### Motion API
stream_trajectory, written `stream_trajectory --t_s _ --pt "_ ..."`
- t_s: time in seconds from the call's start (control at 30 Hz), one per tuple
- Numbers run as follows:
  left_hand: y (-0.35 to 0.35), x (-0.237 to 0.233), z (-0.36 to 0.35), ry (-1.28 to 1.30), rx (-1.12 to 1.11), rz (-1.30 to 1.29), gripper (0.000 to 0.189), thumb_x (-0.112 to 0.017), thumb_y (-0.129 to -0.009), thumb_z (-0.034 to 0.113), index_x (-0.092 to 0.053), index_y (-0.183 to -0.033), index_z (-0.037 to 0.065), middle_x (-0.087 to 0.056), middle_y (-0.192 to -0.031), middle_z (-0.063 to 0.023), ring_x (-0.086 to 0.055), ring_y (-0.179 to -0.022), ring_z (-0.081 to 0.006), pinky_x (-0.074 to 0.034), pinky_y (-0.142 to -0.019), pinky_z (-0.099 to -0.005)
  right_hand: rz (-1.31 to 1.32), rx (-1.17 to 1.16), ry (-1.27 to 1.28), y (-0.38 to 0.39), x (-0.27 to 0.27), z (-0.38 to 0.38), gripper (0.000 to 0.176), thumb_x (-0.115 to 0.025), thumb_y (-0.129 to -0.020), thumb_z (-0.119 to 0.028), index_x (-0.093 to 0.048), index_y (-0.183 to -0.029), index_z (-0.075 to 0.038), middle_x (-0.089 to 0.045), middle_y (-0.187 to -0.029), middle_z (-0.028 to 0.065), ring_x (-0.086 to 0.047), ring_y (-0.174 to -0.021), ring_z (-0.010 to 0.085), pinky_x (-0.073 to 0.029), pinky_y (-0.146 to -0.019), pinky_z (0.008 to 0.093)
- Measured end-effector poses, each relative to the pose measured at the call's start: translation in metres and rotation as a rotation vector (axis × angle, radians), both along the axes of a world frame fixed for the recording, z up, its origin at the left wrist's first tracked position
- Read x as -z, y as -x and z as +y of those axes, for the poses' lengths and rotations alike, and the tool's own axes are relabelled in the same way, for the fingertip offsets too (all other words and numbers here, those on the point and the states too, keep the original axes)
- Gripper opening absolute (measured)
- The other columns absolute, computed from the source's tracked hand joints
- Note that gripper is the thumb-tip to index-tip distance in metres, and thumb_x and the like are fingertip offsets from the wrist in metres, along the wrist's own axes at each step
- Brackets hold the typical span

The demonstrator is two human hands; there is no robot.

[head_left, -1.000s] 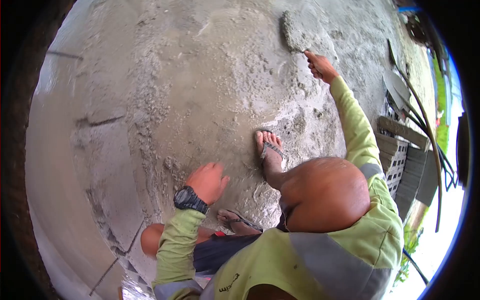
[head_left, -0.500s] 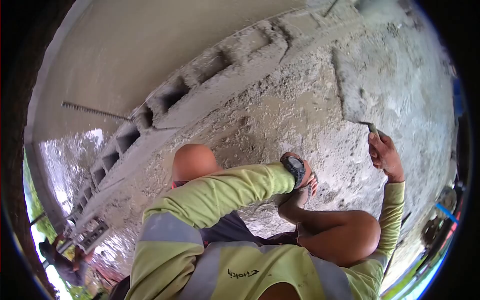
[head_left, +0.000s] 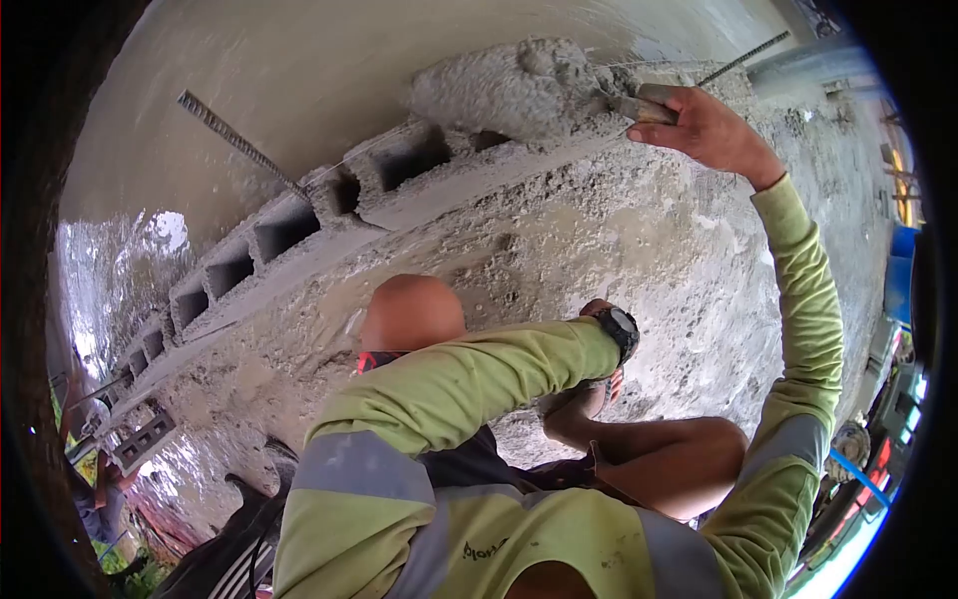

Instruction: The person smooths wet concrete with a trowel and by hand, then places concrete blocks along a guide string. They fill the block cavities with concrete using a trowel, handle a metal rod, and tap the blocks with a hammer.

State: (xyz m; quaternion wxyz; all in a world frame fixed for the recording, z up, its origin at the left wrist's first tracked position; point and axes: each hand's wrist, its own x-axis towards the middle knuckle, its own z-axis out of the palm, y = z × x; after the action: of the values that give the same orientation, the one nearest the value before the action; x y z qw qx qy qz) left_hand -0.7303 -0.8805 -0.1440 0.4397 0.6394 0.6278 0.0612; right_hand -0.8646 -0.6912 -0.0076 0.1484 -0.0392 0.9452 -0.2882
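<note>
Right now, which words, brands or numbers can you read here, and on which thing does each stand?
Yellow-green shirt, dark chest print: upside down, partly cut off, too unclear to read.
Wristwatch: no legible digits or brand.
Trowel in the right hand, concrete blocks: no text.

Grey mortar [head_left: 509,90], grey blocks [head_left: 299,215], yellow-green sleeve [head_left: 808,299], black watch [head_left: 621,329].
</note>
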Motion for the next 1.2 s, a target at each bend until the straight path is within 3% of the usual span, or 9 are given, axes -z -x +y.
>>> stream_trajectory --t_s 0.1,0.33,0.5,0.6,0.73,0.87,0.93,1.0,1.2 --pt "0.001 -0.001 -0.002 -0.011 -0.003 -0.007 0.024 -0.064 -0.074 0.018 -0.073 -0.091 0.003 -0.072 -0.093 -0.0183 -0.071 -0.088 -0.0338 -0.055 -0.075 -0.0459 0.315 -0.128 -0.627 0.002 -0.011 -0.031 0.035 -0.069 -0.086 -0.04 -0.063 -0.106 -0.013 -0.064 -0.074 0.0072 -0.064 -0.07 0.0282 -0.049 -0.059 0.0363" --pt "0.003 -0.004 -0.001 -0.004 0.041 -0.006 0.023 -0.064 -0.075 0.017 -0.072 -0.091 0.003 -0.072 -0.094 -0.0186 -0.07 -0.088 -0.0342 -0.055 -0.076 -0.046 0.829 -0.116 -0.845 -0.035 -0.028 -0.043 0.029 -0.07 -0.083 -0.033 -0.061 -0.107 -0.018 -0.064 -0.085 -0.0036 -0.066 -0.073 0.0193 -0.053 -0.059 0.0318" --pt "0.004 -0.013 0.011 0.016 0.116 -0.001 0.023 -0.064 -0.075 0.017 -0.072 -0.091 0.003 -0.071 -0.094 -0.0189 -0.07 -0.088 -0.0346 -0.055 -0.076 -0.046 0.593 0.367 -0.621 -0.15 -0.01 0.006 0.033 -0.07 -0.086 -0.039 -0.061 -0.103 -0.011 -0.067 -0.08 0.0067 -0.066 -0.063 0.0271 -0.051 -0.056 0.036" --pt "0.008 -0.017 0.008 -0.057 0.129 -0.056 0.023 -0.063 -0.079 0.019 -0.068 -0.094 0.003 -0.069 -0.093 -0.0185 -0.068 -0.089 -0.0359 -0.054 -0.078 -0.0467 0.273 1.034 -0.32 -0.283 0.057 0.029 0.047 -0.066 -0.091 -0.044 -0.058 -0.101 0.001 -0.062 -0.069 0.0226 -0.061 -0.064 0.0413 -0.047 -0.059 0.0417" --pt "0.008 -0.002 0.001 -0.118 0.144 -0.017 0.03 -0.063 -0.088 0.027 -0.059 -0.105 0.003 -0.063 -0.099 -0.0185 -0.062 -0.095 -0.0377 -0.05 -0.081 -0.0479 -0.21 1.974 0.257 -0.457 0.166 -0.009 0.054 -0.056 -0.093 -0.054 -0.06 -0.095 -0.001 -0.056 -0.068 0.0046 -0.053 -0.051 0.0162 -0.044 -0.047 0.0348" --pt "0.014 0.005 0.006 -0.109 0.198 0.008 0.03 -0.063 -0.089 0.026 -0.057 -0.108 0.004 -0.062 -0.1 -0.0192 -0.06 -0.095 -0.0399 -0.049 -0.08 -0.0485 -0.245 1.729 -0.09 -0.633 0.295 -0.098 0.039 -0.054 -0.095 -0.043 -0.059 -0.105 -0.006 -0.065 -0.081 0.0229 -0.064 -0.071 0.0384 -0.048 -0.061 0.0455" --pt "0.015 0.003 0.012 -0.082 0.215 0.011 0.031 -0.063 -0.089 0.026 -0.057 -0.11 0.004 -0.062 -0.101 -0.0192 -0.06 -0.096 -0.04 -0.049 -0.081 -0.0483 -0.274 1.766 -0.089 -0.651 0.317 -0.121 0.04 -0.053 -0.097 -0.043 -0.058 -0.103 -0.003 -0.062 -0.071 0.0166 -0.061 -0.059 0.031 -0.047 -0.054 0.0418" --pt "0.014 0.007 0.018 -0.057 0.217 0.013 0.032 -0.063 -0.089 0.026 -0.057 -0.111 0.004 -0.062 -0.101 -0.0192 -0.06 -0.096 -0.0401 -0.049 -0.081 -0.048 -0.262 2.279 0.631 -0.573 0.263 -0.088 0.043 -0.053 -0.097 -0.045 -0.057 -0.095 -0.002 -0.054 -0.061 0.0083 -0.054 -0.048 0.0212 -0.042 -0.045 0.0358" --pt "0.013 0.029 0.032 0.081 0.186 0.042 0.031 -0.061 -0.088 0.027 -0.058 -0.105 0.001 -0.062 -0.107 -0.021 -0.06 -0.099 -0.0416 -0.049 -0.084 -0.0505 0.05 2.268 0.909 -0.531 0.299 0.039 0.045 -0.056 -0.095 -0.049 -0.047 -0.075 -0.01 -0.047 -0.056 0.0021 -0.044 -0.04 0.0142 -0.037 -0.036 0.0304"
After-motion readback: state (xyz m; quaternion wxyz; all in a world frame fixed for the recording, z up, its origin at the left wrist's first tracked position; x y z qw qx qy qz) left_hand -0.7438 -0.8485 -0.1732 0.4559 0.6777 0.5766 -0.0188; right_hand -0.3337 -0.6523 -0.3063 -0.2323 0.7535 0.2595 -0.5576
